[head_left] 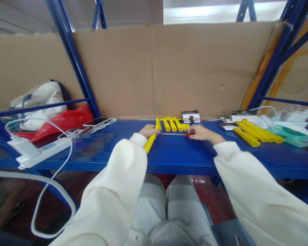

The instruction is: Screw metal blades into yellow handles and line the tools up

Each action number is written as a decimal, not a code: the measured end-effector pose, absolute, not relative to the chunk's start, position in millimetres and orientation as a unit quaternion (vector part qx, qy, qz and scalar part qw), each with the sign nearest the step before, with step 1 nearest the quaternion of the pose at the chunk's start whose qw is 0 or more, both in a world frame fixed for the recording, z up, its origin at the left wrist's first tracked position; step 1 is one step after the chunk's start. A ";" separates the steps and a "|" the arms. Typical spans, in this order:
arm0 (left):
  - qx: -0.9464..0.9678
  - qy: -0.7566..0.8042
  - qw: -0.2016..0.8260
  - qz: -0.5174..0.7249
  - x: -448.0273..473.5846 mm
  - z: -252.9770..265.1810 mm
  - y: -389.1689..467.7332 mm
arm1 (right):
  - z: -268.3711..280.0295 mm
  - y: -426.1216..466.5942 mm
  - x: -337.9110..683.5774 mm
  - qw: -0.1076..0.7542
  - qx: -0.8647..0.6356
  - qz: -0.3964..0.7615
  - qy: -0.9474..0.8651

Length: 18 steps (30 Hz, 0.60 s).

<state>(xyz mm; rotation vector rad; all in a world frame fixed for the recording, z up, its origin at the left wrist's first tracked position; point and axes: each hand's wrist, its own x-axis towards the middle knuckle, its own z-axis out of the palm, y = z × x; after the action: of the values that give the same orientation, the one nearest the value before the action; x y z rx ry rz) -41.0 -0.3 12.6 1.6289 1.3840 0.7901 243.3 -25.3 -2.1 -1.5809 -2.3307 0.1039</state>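
Near the middle of the blue shelf top, my left hand (148, 131) is closed round a yellow plastic tube (150, 143). The tube tilts, its wide end toward me. My right hand (199, 132) grips the red handle of what looks like a long thin screwdriver (173, 134). Its metal shaft points left at the yellow tube; whether the tip touches is too small to tell. Just behind lie several yellow T-shaped tubes (172, 125) in a row. Small yellow pieces (185, 126) sit beside my right fingers.
More yellow tubes (246, 136) are piled at the right, by a green packet (291, 135) and small boxes (243, 115). Another box stack (191, 116) stands against the cardboard wall (195, 68). At left are a phone (99, 122), a white power strip (46, 153) with cables and a red bag (56, 124).
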 end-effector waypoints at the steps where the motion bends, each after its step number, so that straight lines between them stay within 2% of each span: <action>1: 0.652 0.545 0.421 0.318 -40.3 13.2 -1.7 | -2.6 -25.0 243.3 0.165 -0.551 0.045 -0.817; 9: 0.690 0.462 0.460 0.315 -26.8 10.7 -15.1 | -9.3 -16.5 242.6 0.222 -0.520 0.068 -0.822; 18: 0.708 0.405 0.497 0.294 -11.3 9.4 -21.7 | -16.0 -14.2 209.5 0.264 -0.447 -0.079 -0.851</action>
<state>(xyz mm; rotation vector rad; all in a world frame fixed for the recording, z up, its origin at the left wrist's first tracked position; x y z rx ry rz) -11.3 -21.7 9.4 1.7147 0.9817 0.7123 209.5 -14.2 -16.0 -1.2073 -2.3002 -0.2130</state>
